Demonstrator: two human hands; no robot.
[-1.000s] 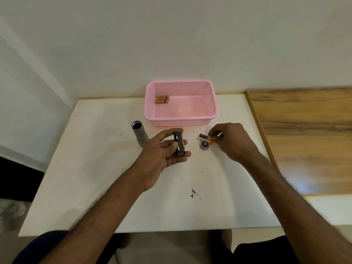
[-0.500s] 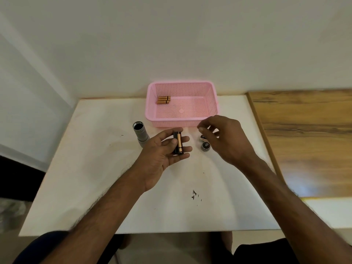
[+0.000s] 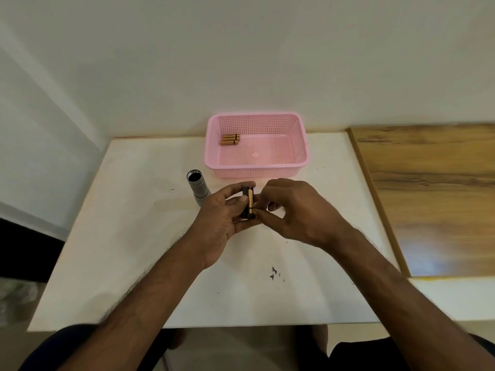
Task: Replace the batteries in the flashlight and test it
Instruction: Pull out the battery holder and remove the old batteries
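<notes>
Black plastic battery holder (image 3: 247,203) sits gripped in the left hand (image 3: 223,219) while the right hand (image 3: 290,210) pinches at its 3 o'clock side, apparently working a gold cell (image 3: 250,200) in its slot; what the fingertips hold is hidden, and next the holder likely slides into the grey metal flashlight tube (image 3: 198,187).

Basket (image 3: 255,171) and flashlight body (image 3: 197,187) crowd the far side.

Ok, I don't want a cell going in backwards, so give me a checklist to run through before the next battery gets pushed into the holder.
1. Battery holder firmly held in the left hand: ok.
2. Right hand at the holder's side, fingers touching it: ok.
3. Polarity of the gold battery already seated: cannot tell, markings too small.
4. A battery in the right hand: cannot tell, the fingers hide it.
5. Flashlight body lying open-ended on the table, within reach: ok.
6. Batteries in the pink basket kept apart from the holder: ok.
</notes>
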